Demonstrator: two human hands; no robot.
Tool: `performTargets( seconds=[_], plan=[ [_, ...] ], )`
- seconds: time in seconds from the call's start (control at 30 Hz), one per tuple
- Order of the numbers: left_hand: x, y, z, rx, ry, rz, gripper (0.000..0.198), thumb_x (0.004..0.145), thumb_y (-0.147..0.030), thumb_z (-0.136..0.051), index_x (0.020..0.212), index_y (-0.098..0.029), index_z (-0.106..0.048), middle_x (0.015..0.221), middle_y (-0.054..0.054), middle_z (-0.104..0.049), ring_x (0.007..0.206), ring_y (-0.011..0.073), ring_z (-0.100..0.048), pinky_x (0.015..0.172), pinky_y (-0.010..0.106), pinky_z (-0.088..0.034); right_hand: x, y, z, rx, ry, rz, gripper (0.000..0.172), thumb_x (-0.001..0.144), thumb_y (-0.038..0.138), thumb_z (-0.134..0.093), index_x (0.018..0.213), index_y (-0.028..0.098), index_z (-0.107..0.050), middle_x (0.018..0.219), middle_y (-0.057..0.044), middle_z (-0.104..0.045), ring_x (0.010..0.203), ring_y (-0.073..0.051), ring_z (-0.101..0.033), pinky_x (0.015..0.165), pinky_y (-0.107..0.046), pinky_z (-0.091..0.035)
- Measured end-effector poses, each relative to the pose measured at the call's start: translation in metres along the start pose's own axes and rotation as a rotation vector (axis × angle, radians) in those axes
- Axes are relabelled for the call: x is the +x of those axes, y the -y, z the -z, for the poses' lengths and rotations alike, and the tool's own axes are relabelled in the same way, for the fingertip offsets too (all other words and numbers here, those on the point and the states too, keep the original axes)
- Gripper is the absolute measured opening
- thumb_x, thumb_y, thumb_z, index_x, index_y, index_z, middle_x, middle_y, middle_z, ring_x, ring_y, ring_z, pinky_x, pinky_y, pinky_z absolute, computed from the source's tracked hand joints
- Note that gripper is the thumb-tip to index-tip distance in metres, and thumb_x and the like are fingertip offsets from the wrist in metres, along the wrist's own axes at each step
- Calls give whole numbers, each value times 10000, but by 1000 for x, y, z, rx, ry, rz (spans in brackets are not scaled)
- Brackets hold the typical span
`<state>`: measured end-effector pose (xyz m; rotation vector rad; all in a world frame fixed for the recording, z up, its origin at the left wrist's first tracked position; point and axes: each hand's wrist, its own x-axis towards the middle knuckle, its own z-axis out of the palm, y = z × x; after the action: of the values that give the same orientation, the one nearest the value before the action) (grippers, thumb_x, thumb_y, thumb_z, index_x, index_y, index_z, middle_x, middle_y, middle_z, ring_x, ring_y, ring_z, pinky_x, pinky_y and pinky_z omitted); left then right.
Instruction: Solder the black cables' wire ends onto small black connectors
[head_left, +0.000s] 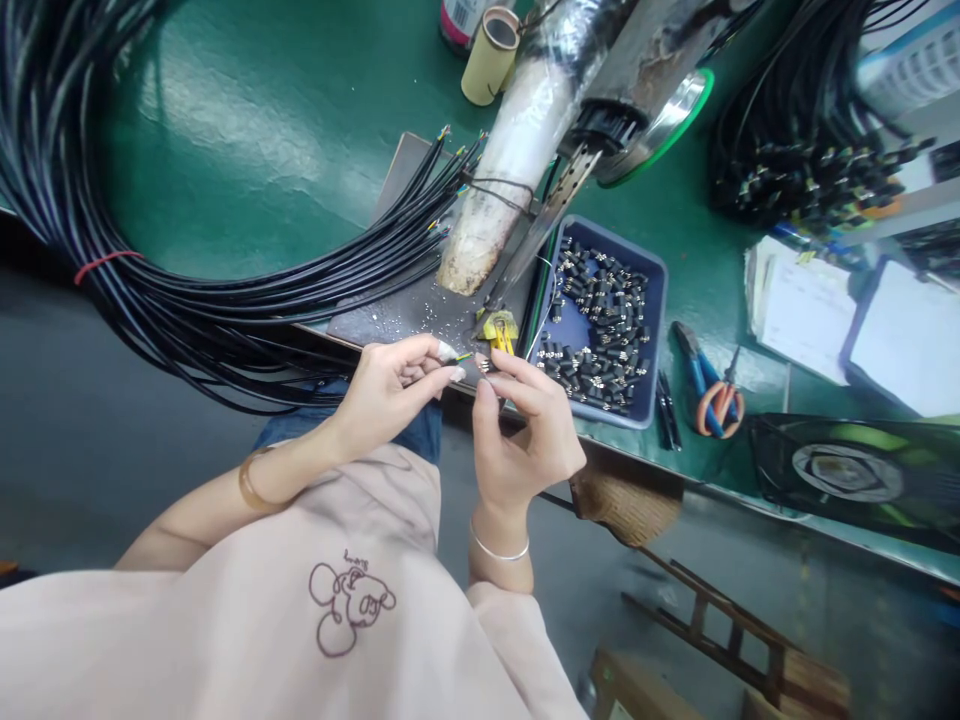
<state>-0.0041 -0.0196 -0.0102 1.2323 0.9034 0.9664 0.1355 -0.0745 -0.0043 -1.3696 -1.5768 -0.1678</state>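
My left hand [394, 385], with pale wraps on its fingertips, pinches a cable end [463, 357] whose thin coloured wires point right. Facing it, my right hand [529, 425] holds a small connector [484, 364] with metal pins between thumb and fingers. The wires and the pins are close together; whether they touch I cannot tell. Just above my fingers is a yellow holder [501, 330]. A soldering iron [544, 220] slants down toward it. Right of my hand stands a blue-grey tray [656, 330] with several small black connectors [600, 290] in it.
A thick bundle of black cables [225, 300] curves in from the left, stripped ends by a white fume pipe [487, 205]. To the right lie pliers [697, 365], orange-handled scissors [721, 405], papers [802, 300] and a black fan [847, 475]. A solder spool [679, 125] stands behind.
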Motion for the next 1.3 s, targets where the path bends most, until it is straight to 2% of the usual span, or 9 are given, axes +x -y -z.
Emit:
performTargets(
  seconds=[0.17,0.3,0.5,0.7,0.83,0.93,1.1,1.2,1.3],
  plan=[
    [1,-7,2,-21,42,30,354,883,-426,-748,718,-154,-593,553,-28,-591,492,57,-482,486,167,-397,-4,3,0,77,40,0,175,892,108,-721,1003,241,-694,1019,-17,-809,899,-163,-790,805,-291,-659],
    [0,-15,3,-60,107,88,357,882,-419,-743,695,-159,-586,536,-35,-570,456,47,-434,452,167,-366,-3,0,4,230,-17,-276,78,934,168,-678,946,241,-704,1016,-36,-788,894,-190,-789,796,-358,-673],
    [-3,-15,6,11,197,30,276,904,-349,-695,724,-147,-638,585,5,-642,522,84,-555,532,184,-465,8,-8,9,415,249,-481,38,895,206,-732,874,228,-756,1030,-44,-794,862,-159,-780,687,-255,-653],
    [-5,-9,9,223,225,-149,262,951,-257,-614,720,-147,-672,578,3,-651,501,91,-553,534,193,-466,9,-12,11,466,266,-445,62,894,197,-720,861,230,-762,1016,-40,-798,869,-155,-779,687,-245,-647],
    [-4,-3,12,387,184,-422,175,973,-204,-602,888,-161,-749,808,56,-791,679,133,-705,686,211,-543,15,-10,19,333,346,-361,83,909,197,-702,875,237,-766,1022,-42,-800,935,-175,-771,748,-291,-655],
    [-4,2,13,527,206,-503,230,1017,-242,-549,959,-178,-763,877,77,-805,750,160,-740,709,229,-552,17,-11,22,268,396,-331,101,913,193,-686,864,241,-761,1025,-41,-796,953,-187,-766,796,-324,-659],
    [-9,6,7,671,114,-574,314,1050,-296,-489,958,-171,-761,788,77,-765,694,156,-693,688,241,-526,9,-10,14,406,283,-415,84,895,175,-687,835,225,-720,1057,-46,-775,892,-189,-789,776,-329,-672],
    [-12,4,0,523,58,-479,308,1033,-309,-502,867,-176,-725,745,59,-738,660,143,-649,672,243,-516,2,-3,7,427,200,-443,89,903,172,-681,827,217,-687,1106,-51,-762,878,-193,-799,816,-358,-683],
    [-11,-4,0,238,149,-201,376,1007,-339,-540,676,-172,-603,582,-2,-604,517,93,-504,534,206,-424,-5,8,3,279,85,-304,116,893,114,-685,884,229,-700,1144,-47,-753,950,-190,-791,862,-354,-680]
  ],
)
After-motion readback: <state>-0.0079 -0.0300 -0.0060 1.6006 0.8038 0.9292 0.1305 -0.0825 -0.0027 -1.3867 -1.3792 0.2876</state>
